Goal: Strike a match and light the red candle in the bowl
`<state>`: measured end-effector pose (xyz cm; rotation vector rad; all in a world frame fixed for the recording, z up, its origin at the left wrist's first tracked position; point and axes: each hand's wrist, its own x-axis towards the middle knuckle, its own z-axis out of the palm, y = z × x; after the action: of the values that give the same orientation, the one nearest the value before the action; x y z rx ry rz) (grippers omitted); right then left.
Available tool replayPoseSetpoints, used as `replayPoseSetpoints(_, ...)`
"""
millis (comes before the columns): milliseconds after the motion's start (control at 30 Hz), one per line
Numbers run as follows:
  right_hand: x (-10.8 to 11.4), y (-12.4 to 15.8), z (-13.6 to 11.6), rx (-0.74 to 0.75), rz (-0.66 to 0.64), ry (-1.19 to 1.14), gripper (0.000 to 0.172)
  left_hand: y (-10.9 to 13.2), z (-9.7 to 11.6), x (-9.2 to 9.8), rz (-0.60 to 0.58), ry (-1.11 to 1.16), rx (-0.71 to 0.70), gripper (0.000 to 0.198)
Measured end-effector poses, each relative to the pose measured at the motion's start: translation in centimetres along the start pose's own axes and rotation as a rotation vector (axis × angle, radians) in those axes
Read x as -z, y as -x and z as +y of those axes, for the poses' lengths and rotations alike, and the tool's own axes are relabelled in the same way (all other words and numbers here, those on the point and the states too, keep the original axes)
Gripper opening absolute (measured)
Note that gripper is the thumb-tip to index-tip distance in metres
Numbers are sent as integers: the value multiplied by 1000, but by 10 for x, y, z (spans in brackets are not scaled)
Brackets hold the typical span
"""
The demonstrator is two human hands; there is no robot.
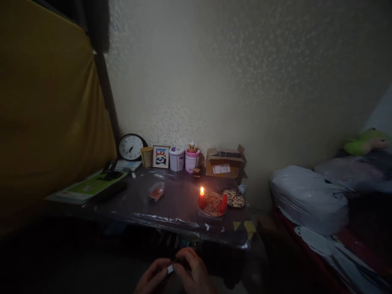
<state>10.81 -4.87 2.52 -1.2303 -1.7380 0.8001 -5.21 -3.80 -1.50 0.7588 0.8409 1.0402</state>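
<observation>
Low in front of the table, my left hand and my right hand meet. Between their fingertips is a small white object, mostly covered, its kind unclear in the dim light. Both hands are closed on it. Beyond them on the table, a lit red candle stands at the left side of a round dish of small brown bits. A second red candle, with no flame, leans at the dish's right side. Behind it sits another dish of seeds.
A plastic-covered table stands against the wall. A packet lies on it. Along the back are a clock, a framed panda picture, tubs and an open cardboard box. Bags lie at the right.
</observation>
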Motion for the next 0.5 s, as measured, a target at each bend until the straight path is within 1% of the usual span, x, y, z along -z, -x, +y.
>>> replayPoseSetpoints(133, -2, 6, 6, -71, -25, 0, 12, 5, 5, -6, 4, -115, -48, 31)
replayPoseSetpoints(300, 1, 6, 11, -32, -65, -36, 11, 11, 9, -13, 25, -198, -107, 31)
replayPoseSetpoints(400, 2, 5, 14, 0, -69, -48, 12, 10, 8, -11, 5, -229, -118, 32)
replayPoseSetpoints(500, 2, 6, 15, 28, -81, -43, 9, 4, 1, -4, -16, -234, -122, 35)
